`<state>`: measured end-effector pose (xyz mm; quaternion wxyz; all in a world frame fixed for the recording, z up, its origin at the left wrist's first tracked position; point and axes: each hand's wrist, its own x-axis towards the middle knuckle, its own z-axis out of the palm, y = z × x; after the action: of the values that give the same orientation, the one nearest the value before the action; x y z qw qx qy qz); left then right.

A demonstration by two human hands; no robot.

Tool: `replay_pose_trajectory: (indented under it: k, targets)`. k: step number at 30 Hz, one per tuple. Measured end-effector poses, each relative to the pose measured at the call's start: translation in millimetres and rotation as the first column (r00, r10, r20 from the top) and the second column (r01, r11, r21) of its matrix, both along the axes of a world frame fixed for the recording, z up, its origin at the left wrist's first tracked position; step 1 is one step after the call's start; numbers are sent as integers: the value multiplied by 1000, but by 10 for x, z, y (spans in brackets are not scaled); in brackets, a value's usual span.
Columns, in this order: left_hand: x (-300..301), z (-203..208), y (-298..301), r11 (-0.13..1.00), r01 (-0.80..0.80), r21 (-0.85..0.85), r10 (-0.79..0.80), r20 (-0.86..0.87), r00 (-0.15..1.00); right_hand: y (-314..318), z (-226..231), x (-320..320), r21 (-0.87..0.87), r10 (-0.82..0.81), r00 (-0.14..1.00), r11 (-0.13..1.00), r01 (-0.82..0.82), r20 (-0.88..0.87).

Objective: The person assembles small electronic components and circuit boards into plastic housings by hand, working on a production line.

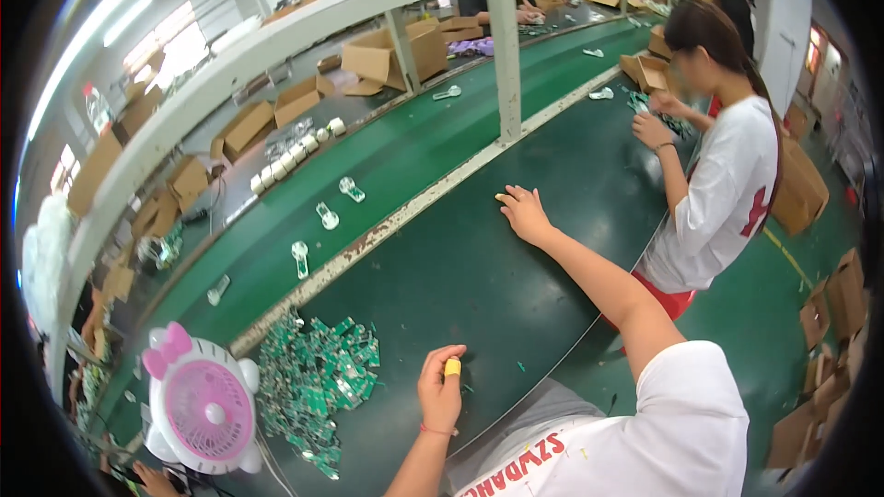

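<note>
A dark green worktop (414,281) runs alongside a green conveyor belt (405,156), with a chipped pale rail (368,241) between them. The heap of green circuit boards (322,377) lies toward the worktop's left end, beside a pink-and-white fan (210,405). Near it, the left hand (440,387) has its grip curled; I cannot tell whether it pinches anything. The right hand (527,216), grip spread, is near the rail. Cardboard boxes (396,53) stand beyond the belt.

Pink-fronted fan (207,398) lower left; white rolls (289,162) near cardboard boxes (247,132).
</note>
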<state>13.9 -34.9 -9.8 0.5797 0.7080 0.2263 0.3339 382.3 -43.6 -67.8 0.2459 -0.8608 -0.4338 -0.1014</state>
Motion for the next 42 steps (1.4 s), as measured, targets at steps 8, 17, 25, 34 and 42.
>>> replay_pose_trajectory:
  k: [8,17,25,34,42]
  targets:
    - [8,-6,24,995,53,-87,-53,-2,999,-37,181,52,603,182,940,797,31,-289]
    - [-3,-57,75,990,31,-138,-36,-35,999,-120,244,171,748,531,533,389,538,-659]
    - [-13,-86,82,988,17,-154,-28,-65,997,-490,221,708,409,966,244,-190,893,-84]
    - [36,-98,102,990,18,-139,-31,-94,995,-590,268,741,529,948,289,-179,830,-131]
    - [11,-79,80,985,31,-167,-45,-77,996,-606,194,727,539,932,323,-190,821,-165]
